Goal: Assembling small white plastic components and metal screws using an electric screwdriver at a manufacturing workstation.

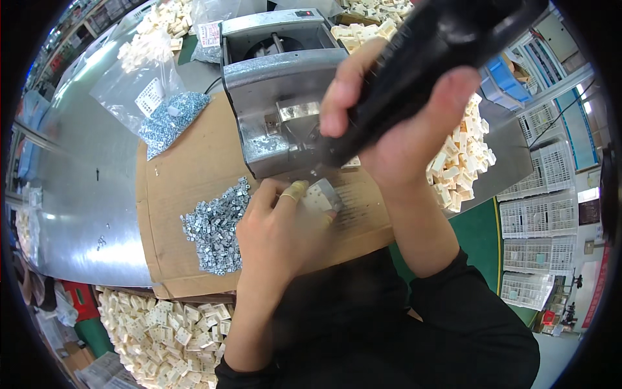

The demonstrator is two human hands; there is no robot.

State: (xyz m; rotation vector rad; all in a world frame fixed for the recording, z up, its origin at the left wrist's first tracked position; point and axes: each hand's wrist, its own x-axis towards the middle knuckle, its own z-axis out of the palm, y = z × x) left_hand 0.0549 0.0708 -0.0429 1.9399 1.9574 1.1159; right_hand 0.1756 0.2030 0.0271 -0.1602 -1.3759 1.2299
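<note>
My right hand [405, 136] is wrapped round a black power screwdriver [414, 71], held tilted with its narrow end pointing down and to the left. The tool looms large and hides part of what lies behind it. Below its tip, my left hand [275, 223] grips a small cream plastic housing [317, 196] low over the cardboard sheet [172, 214]. Yellowish covers wrap some of the left fingertips. A pile of small grey metal clamps [217, 230] lies just left of that hand. The driver's tip against the housing is blurred, so contact cannot be made out.
A grey metal screw feeder [282, 97] stands at the cardboard's far edge. A bag of small screws [175, 117] lies on the metal table [84, 175] to the left. Cream housings are heaped at the right [460, 155] and at the near left [172, 334].
</note>
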